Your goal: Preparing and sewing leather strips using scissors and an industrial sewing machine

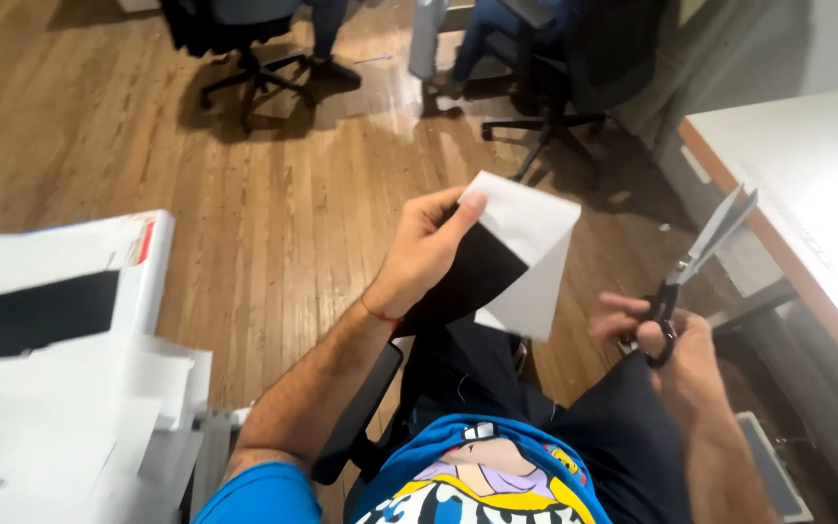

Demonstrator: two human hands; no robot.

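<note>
Left hand (426, 250) pinching folded black-and-white sheet (516, 262) by its edge, right hand (676, 354) gripping scissors (700, 257), blades clear of sheet

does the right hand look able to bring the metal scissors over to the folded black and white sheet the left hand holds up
Probably yes. The right hand holds the metal scissors, blades slightly parted, beside the folded black and white sheet pinched in the left hand. Only open air above the wooden floor lies between them.

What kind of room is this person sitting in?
Probably an office or workroom: black wheeled office chairs stand on a brown wooden plank floor, a white-topped desk is at the side, and white paper sheets are stacked nearby.
</note>
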